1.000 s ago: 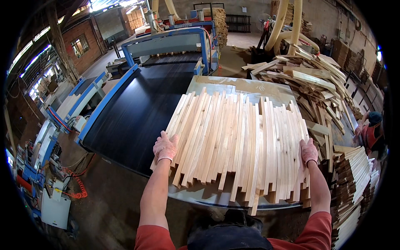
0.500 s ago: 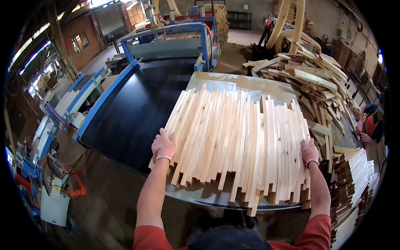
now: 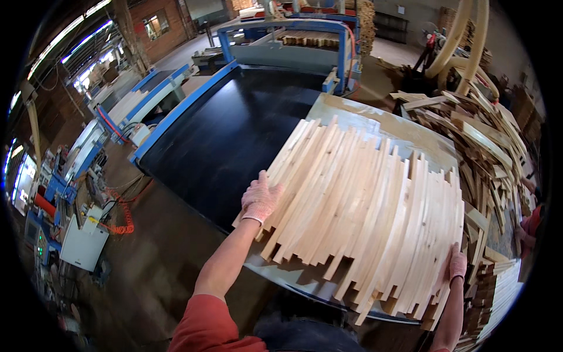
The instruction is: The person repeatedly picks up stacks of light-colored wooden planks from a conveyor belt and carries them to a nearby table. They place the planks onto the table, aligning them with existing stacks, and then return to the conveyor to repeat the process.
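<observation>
A broad layer of pale wooden strips [image 3: 358,205] lies side by side on a light, worn tabletop [image 3: 387,120], their near ends uneven. My left hand [image 3: 261,198], in a pinkish knit glove, grips the outer strips along the left side, beside the black conveyor belt [image 3: 217,141]. At the right side of the layer, my right hand [image 3: 458,263], gloved alike, holds against the last strips; its fingers are partly hidden. Between them the two hands bracket the whole layer.
A blue-framed machine [image 3: 281,44] stands at the belt's far end. Scrap wood [image 3: 469,129] is heaped at the right, with stacked strips [image 3: 498,299] nearer. Another person [image 3: 531,226] is at the right rim. At the left are machinery and a coiled orange hose [image 3: 122,220].
The view has swung left, so the table, strips and belt appear farther right. Both hands stay at the two sides of the layer.
</observation>
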The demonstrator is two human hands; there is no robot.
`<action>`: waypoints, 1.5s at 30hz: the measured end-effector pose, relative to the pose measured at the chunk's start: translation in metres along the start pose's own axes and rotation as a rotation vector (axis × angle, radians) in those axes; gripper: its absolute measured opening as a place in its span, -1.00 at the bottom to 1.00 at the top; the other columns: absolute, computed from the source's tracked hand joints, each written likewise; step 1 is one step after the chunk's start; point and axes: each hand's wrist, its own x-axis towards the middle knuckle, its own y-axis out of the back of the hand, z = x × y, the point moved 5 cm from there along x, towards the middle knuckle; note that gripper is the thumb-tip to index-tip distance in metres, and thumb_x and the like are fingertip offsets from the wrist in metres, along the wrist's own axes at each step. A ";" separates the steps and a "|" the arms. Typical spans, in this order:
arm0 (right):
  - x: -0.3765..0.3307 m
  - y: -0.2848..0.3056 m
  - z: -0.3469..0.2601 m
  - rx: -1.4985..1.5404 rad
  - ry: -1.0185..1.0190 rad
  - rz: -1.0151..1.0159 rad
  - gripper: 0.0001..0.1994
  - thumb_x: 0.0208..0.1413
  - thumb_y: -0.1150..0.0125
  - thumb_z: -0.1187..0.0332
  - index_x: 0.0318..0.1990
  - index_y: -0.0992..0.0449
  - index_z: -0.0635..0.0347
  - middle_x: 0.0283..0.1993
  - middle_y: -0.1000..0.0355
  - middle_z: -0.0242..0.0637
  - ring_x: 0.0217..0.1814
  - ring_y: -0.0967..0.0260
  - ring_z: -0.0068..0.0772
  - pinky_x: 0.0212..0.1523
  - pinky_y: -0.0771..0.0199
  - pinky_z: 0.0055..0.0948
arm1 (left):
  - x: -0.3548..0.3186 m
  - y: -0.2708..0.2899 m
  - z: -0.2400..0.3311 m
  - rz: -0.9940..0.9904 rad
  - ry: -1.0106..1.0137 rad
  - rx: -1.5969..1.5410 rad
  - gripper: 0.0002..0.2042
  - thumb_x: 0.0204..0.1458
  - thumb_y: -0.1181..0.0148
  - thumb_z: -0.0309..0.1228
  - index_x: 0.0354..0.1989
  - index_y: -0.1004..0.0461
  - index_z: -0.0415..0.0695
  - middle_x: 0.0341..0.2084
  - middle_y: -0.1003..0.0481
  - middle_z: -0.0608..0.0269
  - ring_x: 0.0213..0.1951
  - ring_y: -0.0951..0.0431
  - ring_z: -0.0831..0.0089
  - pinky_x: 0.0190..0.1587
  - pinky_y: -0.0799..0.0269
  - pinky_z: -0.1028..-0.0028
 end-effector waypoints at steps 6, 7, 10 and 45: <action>-0.008 0.001 0.011 0.266 -0.071 -0.019 -0.26 0.33 -0.16 -0.33 -0.59 -0.44 0.25 -0.60 -0.24 -0.45 -0.50 -0.14 -0.46 -0.41 -0.20 -0.22 | 0.004 0.005 0.001 -0.097 0.007 -0.161 -0.05 0.17 -0.08 0.33 0.65 -0.01 0.08 0.34 -0.41 -0.09 0.30 -0.51 0.03 0.32 -0.44 0.06; -0.007 0.000 0.014 0.292 -0.065 -0.042 -0.27 0.32 -0.18 -0.32 -0.60 -0.42 0.22 -0.60 -0.22 -0.46 -0.51 -0.12 -0.47 -0.42 -0.19 -0.23 | 0.006 0.009 0.004 -0.084 0.006 -0.152 -0.05 0.17 -0.08 0.32 0.65 -0.02 0.07 0.33 -0.42 -0.09 0.30 -0.51 0.02 0.31 -0.45 0.07; -0.019 0.006 0.000 0.295 -0.097 -0.112 -0.34 0.30 -0.27 -0.27 -0.55 -0.47 0.19 -0.54 -0.25 -0.49 -0.45 -0.15 -0.50 -0.38 -0.24 -0.28 | 0.006 0.020 0.005 -0.049 -0.020 -0.159 -0.04 0.17 -0.12 0.32 0.64 -0.04 0.03 0.33 -0.42 -0.13 0.29 -0.51 -0.02 0.32 -0.45 0.08; -0.079 -0.046 -0.090 -0.125 0.140 -0.385 -0.22 0.22 -0.20 -0.34 -0.12 -0.60 0.45 -0.17 -0.64 0.17 -0.04 -0.64 0.11 0.01 -0.61 -0.05 | 0.035 -0.034 -0.057 0.209 0.161 0.297 -0.11 0.36 0.32 0.35 0.63 -0.03 -0.12 0.61 -0.04 -0.09 0.60 -0.01 -0.09 0.59 0.13 -0.06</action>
